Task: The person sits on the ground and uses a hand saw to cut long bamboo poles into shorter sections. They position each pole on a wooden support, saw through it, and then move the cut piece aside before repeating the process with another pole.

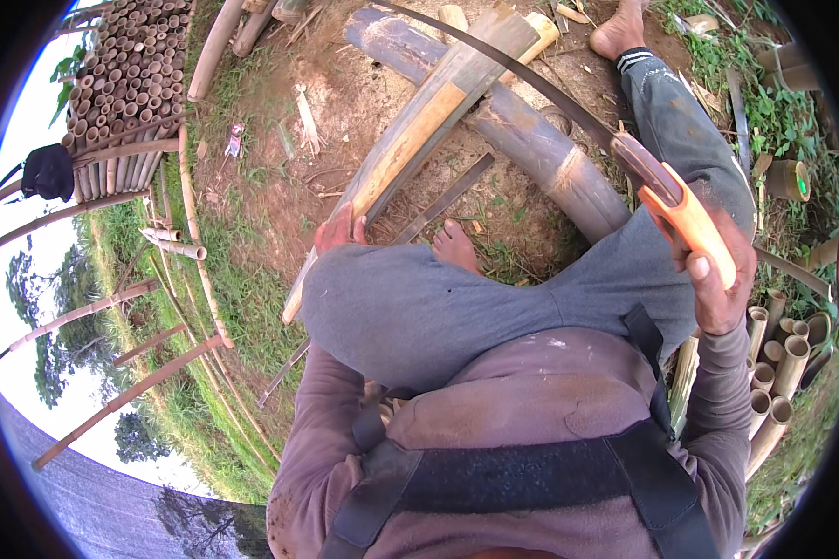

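In my right hand is a long-bladed tool with an orange handle; my fingers are closed round it. Its narrow, dark blade reaches up and left above the bamboo; whether the edge has teeth, I cannot tell. By my left knee, my left hand grips the lower part of a split bamboo piece, its fingers partly hidden by the bamboo and my leg. The piece slants up to the right and lies across a thick bamboo log.
A bare foot is close to a dark flat strip on the ground. Cut bamboo tubes stand at my right. Stacked bamboo and a black bag are at far left, beyond a bamboo rail.
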The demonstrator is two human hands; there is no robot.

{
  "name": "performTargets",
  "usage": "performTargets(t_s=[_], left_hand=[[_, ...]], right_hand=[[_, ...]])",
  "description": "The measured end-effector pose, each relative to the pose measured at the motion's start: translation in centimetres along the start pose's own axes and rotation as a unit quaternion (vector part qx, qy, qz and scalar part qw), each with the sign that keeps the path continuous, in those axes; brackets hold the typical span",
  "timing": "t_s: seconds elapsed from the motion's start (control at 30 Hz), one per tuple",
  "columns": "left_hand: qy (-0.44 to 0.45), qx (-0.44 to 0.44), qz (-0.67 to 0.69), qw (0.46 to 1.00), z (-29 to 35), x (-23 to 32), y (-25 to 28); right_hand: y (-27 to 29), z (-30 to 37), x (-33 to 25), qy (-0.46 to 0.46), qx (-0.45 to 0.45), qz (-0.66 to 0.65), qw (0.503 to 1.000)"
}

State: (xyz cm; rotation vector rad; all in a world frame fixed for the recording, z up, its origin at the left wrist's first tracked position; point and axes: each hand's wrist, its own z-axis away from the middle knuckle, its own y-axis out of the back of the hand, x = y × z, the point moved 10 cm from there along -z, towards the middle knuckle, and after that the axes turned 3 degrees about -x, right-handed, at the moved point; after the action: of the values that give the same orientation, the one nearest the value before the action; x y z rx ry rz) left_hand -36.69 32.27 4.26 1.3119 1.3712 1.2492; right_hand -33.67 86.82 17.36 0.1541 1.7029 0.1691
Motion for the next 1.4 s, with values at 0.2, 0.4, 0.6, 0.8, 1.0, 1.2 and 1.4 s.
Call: performTargets(t_s=[0.2,0.4,0.6,0.8,1.0,1.2,1.4], left_hand=[[0.005,-0.008,-0.015,1.0,-0.1,0.1,-0.1],[0.003,0.022,0.026,0.999,0.3,-0.4,-0.4],[-0.04,0.019,0.011,0.999,-0.1,-1.1,-1.4],[-0.024,0.007,0.019,1.0,0.1,-1.4,-1.3],[-0.032,-0.009,0.005,0.999,-0.1,-1.6,-1.8],[-0.096,0.017,0.008,0.995,-0.4,-2.3,-2.4],[0.253,-0.26,0.112,0.925,0.6,-8.4,-7.0]], right_hand=[[-8.7,-1.2,4.8,0.0,-0.003,0.034,0.999],[-9.9,-1.4,5.5,0.043,-0.026,0.07,0.996],[-9.2,-1.2,6.0,0.03,-0.045,0.078,0.995],[-10.5,-3.2,7.1,0.016,-0.058,0.08,0.995],[-10.9,-2.9,6.6,0.028,-0.051,0.117,0.991],[-10.9,-2.0,7.0,0.017,-0.044,0.102,0.994],[-10.7,-4.5,6.1,-0.006,-0.001,0.058,0.998]])
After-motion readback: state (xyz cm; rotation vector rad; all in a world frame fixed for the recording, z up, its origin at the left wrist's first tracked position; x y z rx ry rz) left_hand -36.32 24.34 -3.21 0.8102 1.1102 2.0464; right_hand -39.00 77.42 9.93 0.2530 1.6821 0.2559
